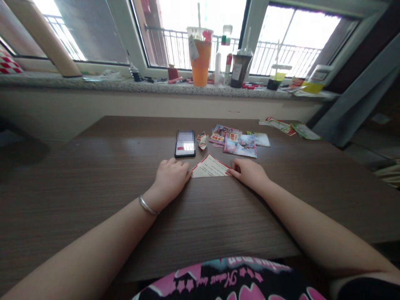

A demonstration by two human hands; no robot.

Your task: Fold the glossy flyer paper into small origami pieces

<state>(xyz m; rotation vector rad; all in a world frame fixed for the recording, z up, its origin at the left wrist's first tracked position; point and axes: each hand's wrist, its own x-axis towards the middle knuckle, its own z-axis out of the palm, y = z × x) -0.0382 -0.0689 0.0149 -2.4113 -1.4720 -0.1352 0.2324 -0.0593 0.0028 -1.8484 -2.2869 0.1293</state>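
Observation:
A sheet of paper folded into a triangle [210, 168], printed with text and edged in red, lies on the brown table with its point facing the window. My left hand [171, 177] rests at its left corner, fingers curled, the thumb touching the paper. At the opposite corner my right hand [248, 173] pinches the paper between thumb and curled fingers. Just beyond the triangle sit a phone [185, 143] with a lit screen, a small crumpled or folded paper piece [202, 141] and several colourful printed leaflets [240, 145].
More paper strips [278, 126] lie at the table's far right. On the granite windowsill [150, 88] stand a tall orange drink cup [200, 62], a dark drink cup [240, 68], a cup of yellow-green liquid [279, 74] and pens. The table [93, 183] reaches the wall below the sill.

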